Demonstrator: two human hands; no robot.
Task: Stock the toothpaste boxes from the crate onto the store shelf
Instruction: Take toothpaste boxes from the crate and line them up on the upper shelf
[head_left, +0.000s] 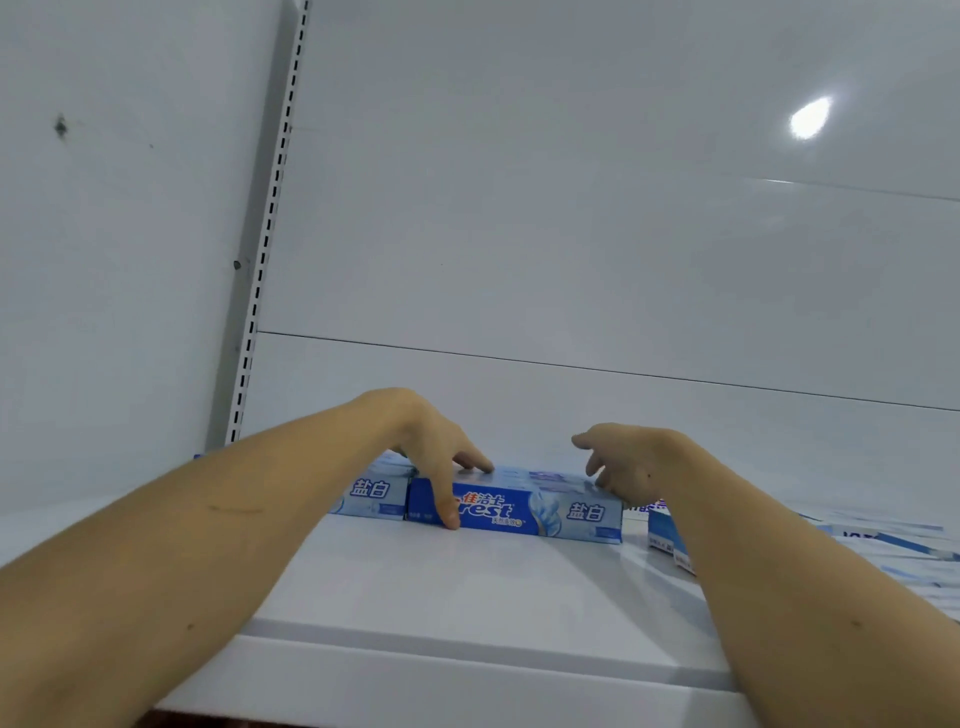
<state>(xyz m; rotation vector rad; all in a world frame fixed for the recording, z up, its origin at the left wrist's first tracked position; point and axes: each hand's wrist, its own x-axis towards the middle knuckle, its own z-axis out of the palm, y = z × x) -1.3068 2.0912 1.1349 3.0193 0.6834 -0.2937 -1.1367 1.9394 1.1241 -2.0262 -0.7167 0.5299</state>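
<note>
From the head view, a blue rectangular cardboard toothpaste box (514, 512) with white lettering lies lengthwise on the glossy white metal store shelf (467, 587), its long printed face turned outward. The left hand (436, 457) rests on the left part of this box: the thumb lies down across the front face, and a forefinger lies stretched flat along the top edge, so the fingers bracket the box rather than curl round it. The right hand (623, 462) hovers at the box's right end, fingers loosely bent, their tips touching or just above the top edge; whether they pinch it I cannot tell. A second matching blue toothpaste box (374, 493) lies just beside the first on its left, end to end, partly hidden by the left forearm. More pale blue-and-white boxes (667, 535) lie to the right, behind the right forearm. A slotted grey upright rail (270, 218) runs up the white back panel (571, 234).
</note>
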